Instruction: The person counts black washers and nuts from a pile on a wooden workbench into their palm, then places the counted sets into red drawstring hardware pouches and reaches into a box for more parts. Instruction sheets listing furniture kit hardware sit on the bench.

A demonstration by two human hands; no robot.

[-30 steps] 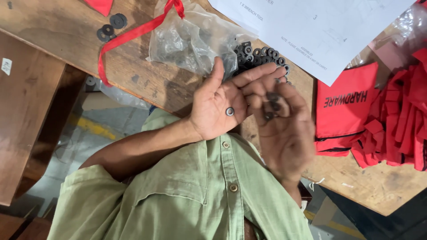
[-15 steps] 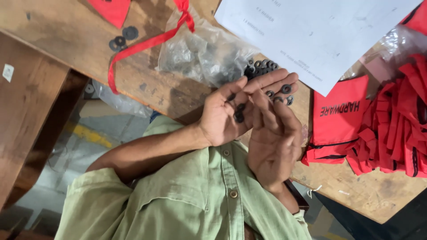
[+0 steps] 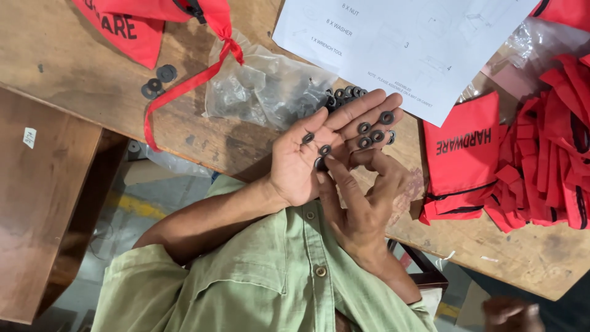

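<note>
Nearest, under the left hand (image 3: 304, 169): green buttoned shirt (image 3: 264, 289), soft and creased, sleeve rolled above a bare forearm. Lay flat and wide, that left hand, palm up, fingers stretched away over the table (image 3: 80, 74) edge. Carried the washers (image 3: 369, 132) on palm and fingers: small, dark, flat rings, loose and apart. Just right of the left hand and partly over its heel, the right hand (image 3: 362, 212): bent at the wrist, gripped nothing, forefinger (image 3: 335, 181) out straight with its tip on one washer at the palm's middle, other fingers loosely curled.

Beyond the left hand's fingertips, more dark rings (image 3: 344, 93) heaped on worn, scratched wood, partly hidden by the fingers. Just left of those, a crumpled clear bag (image 3: 264, 92), glossy. Farther left of the left hand, a red ribbon (image 3: 184, 92), three stray rings (image 3: 157, 80) and a red cloth pouch (image 3: 135, 24). Beyond the left hand, a white printed sheet (image 3: 399, 43). Right of the left hand, another flat red pouch (image 3: 461, 154), then a pile of red cloth (image 3: 553, 135).
</note>
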